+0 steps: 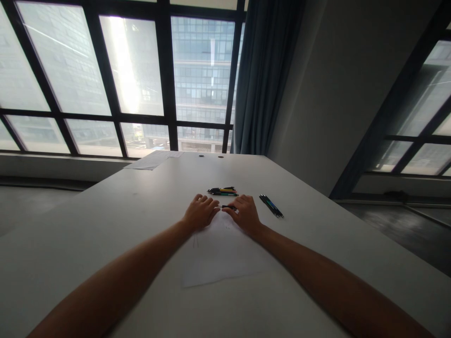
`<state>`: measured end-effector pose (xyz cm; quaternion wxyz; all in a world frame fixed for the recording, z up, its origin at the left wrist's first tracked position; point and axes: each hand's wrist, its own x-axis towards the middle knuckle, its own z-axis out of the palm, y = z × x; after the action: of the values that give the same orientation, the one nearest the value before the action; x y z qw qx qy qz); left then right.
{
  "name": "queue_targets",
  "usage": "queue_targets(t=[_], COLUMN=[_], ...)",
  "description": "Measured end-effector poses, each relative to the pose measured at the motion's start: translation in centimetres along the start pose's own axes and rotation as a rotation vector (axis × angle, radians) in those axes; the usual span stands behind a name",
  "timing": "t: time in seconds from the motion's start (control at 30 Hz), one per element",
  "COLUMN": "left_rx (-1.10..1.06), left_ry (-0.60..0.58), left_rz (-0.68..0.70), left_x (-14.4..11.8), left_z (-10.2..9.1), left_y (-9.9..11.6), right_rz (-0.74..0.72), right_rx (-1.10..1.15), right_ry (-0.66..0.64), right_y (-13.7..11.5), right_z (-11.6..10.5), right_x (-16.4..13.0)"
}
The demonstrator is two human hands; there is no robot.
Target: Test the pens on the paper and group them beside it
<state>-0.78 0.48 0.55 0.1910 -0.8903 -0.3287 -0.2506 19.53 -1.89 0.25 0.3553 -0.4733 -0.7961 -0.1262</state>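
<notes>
Over the upper part of a white sheet of paper (218, 263), both hands meet at a small dark pen (229, 207). My right hand (245, 212) is closed, thumb and fingers pinching the dark body. At the pen's pale left end, my left hand (201, 211) is closed with its fingertips on it; whether that end is a cap or a tip is too small to tell. Faint pen strokes mark the sheet. Just beyond the hands lies a loose pile of pens (222, 191), mostly dark with yellow and orange ones.
Right of my right hand, several dark pens (271, 205) lie side by side. The white table (317, 225) reaches toward the windows, with more paper sheets (151, 160) at its far left and two round dark holes at the far edge. A blue curtain (262, 75) hangs behind.
</notes>
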Motion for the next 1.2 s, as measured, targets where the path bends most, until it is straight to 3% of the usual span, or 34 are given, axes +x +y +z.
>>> queue_targets(t=[0.17,0.4,0.63,0.97,1.2], left_rx=[-0.053,0.033,-0.030,-0.024,-0.101], left_ry=[-0.011,-0.052,-0.068,-0.072,-0.105], left_rz=[0.067,-0.109,-0.116,-0.099,-0.099], left_x=[-0.1,-0.4,-0.4,-0.4,-0.4], left_z=[-0.1,0.3,0.3,0.2,0.2], left_y=[0.3,-0.1,0.2,0.2,0.2], right_rz=[0.001,0.158,0.330,0.104,0.095], right_rx=[0.064,0.253,0.022,0.230,0.253], right_ry=[-0.063,-0.292,-0.201,-0.259,-0.234], right_y=[-0.8,1.1,1.7,1.2,1.0], right_z=[0.2,0.7,1.3,1.0,1.1], right_x=[0.0,0.0,-0.1,-0.1,-0.1])
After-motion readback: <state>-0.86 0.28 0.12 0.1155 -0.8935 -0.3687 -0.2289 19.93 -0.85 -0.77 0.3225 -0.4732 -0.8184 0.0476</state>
